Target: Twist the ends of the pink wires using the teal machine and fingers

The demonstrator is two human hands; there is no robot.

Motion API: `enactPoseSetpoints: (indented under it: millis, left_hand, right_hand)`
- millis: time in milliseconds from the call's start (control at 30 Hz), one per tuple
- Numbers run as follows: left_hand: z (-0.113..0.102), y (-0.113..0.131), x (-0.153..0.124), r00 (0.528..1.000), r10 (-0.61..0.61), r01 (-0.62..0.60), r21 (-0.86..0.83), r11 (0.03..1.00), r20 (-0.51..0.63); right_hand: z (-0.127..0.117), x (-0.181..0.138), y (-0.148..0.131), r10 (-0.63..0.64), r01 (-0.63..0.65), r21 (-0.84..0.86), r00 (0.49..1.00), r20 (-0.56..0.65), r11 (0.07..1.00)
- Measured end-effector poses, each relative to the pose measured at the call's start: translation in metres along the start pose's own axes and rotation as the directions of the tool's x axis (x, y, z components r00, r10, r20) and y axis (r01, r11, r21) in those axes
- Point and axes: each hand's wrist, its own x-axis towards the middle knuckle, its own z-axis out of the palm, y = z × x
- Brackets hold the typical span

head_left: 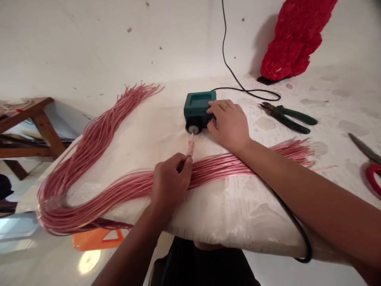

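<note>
A small teal machine box (200, 104) stands on the table with a round black-and-grey spindle (194, 129) at its front. My right hand (230, 123) grips the box's right side, fingertips on top and thumb lower down. Between the thumb and forefinger of my left hand (172, 178) is pinched a thin pale pink strip (190, 146), which runs up to the spindle's tip. Under both arms passes a long bundle of pink coated wires (127, 190), bent round at the left in clear plastic wrap.
Green-handled pliers (287, 117) lie on the right, near red-handled scissors (372, 167). A red fluffy bundle (294, 39) leans on the wall. Black cable (232, 71) runs from the wall to the box. An orange plastic object (95, 239) and a wooden frame (44, 131) are at left.
</note>
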Motion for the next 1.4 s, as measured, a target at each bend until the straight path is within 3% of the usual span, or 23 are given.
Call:
enactPoseSetpoints:
  millis: [533, 900, 1100, 1233, 1400]
  left_hand:
    - [-0.008, 0.003, -0.006, 1.000, 0.010, -0.009, -0.020, 1.000, 0.002]
    - [-0.025, 0.012, -0.036, 0.998, 0.054, -0.052, -0.052, 0.997, 0.037]
    - [-0.034, 0.011, -0.052, 0.991, 0.054, -0.026, -0.221, 0.975, 0.121]
    - [-0.034, 0.001, -0.055, 0.971, 0.117, -0.036, -0.354, 0.934, 0.210]
    - [-0.031, -0.007, -0.052, 0.952, 0.197, -0.080, -0.431, 0.899, 0.234]
  right_hand:
    - [0.003, 0.002, 0.002, 0.039, -0.038, 0.046, 0.999, -0.037, 0.998]
    - [0.001, 0.000, 0.003, 0.025, -0.024, 0.034, 0.999, -0.030, 0.999]
    - [-0.002, -0.001, 0.005, 0.021, -0.023, 0.057, 0.999, 0.025, 0.998]
    - [-0.004, -0.001, 0.004, 0.009, -0.010, 0.053, 1.000, 0.005, 0.999]
    - [0.002, -0.002, 0.012, -0.028, 0.030, 0.036, 0.999, -0.039, 0.999]
